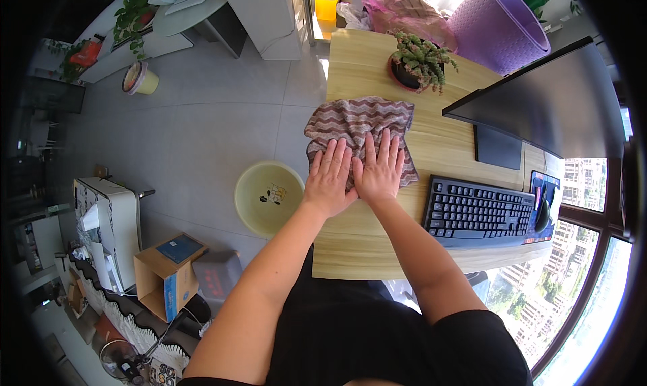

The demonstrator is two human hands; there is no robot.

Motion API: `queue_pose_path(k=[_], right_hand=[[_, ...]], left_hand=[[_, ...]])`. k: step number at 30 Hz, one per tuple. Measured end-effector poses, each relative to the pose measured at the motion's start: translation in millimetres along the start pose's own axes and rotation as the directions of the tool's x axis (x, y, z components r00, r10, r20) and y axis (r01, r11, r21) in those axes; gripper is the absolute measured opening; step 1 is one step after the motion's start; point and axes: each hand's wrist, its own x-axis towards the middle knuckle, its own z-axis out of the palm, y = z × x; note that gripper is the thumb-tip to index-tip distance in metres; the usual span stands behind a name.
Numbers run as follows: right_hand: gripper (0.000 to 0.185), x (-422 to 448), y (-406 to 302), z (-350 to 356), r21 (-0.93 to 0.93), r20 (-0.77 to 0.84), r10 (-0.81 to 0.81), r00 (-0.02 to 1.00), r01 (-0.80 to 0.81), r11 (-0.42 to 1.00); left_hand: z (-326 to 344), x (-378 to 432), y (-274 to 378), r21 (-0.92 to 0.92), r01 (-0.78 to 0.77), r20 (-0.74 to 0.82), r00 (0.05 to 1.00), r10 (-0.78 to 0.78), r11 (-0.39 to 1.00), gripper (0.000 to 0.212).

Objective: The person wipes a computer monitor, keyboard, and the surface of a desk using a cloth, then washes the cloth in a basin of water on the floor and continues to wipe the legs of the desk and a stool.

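Note:
A crumpled cloth (pixel 361 115) with brown and pale zigzag stripes lies on a light wooden desk (pixel 364 244), part of it over the desk's left edge. Both palms are down on the cloth's near half. My left hand (pixel 331 176) presses flat with its fingers a little apart, close to that edge. Beside it, my right hand (pixel 380 171) lies flat too, fingers spread, and the two thumbs meet or nearly meet. Neither hand grips the cloth. Below the desk's left edge stands a pale yellow basin (pixel 252 204) with a printed picture inside.
Right of the cloth are a black keyboard (pixel 477 211), a mouse (pixel 543 216) on a pad and a monitor (pixel 546 103). A potted succulent (pixel 422 62) and a purple woven basket (pixel 493 29) stand at the far end. An open cardboard box (pixel 151 280) is at lower left.

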Motion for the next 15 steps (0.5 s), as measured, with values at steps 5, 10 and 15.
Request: queue_pose_path(k=[5, 10, 15], right_hand=[[0.059, 0.7, -0.6, -2.1, 0.015, 0.011, 0.007, 1.0, -0.007, 1.0], [0.059, 0.8, -0.3, -2.5, 0.005, 0.022, 0.012, 1.0, -0.012, 1.0], [0.059, 2.8, 0.4, -6.4, 0.01, 0.057, -0.014, 0.998, 0.013, 1.0]], left_hand=[[-0.2, 0.6, 0.5, 0.012, 0.001, 0.006, 1.0, -0.002, 1.0, 0.081], [-2.0, 1.3, 1.3, 0.021, -0.005, 0.027, 1.0, 0.004, 1.0, 0.081], [-2.3, 2.9, -0.6, 0.03, -0.029, 0.046, 0.999, 0.027, 0.999, 0.081]])
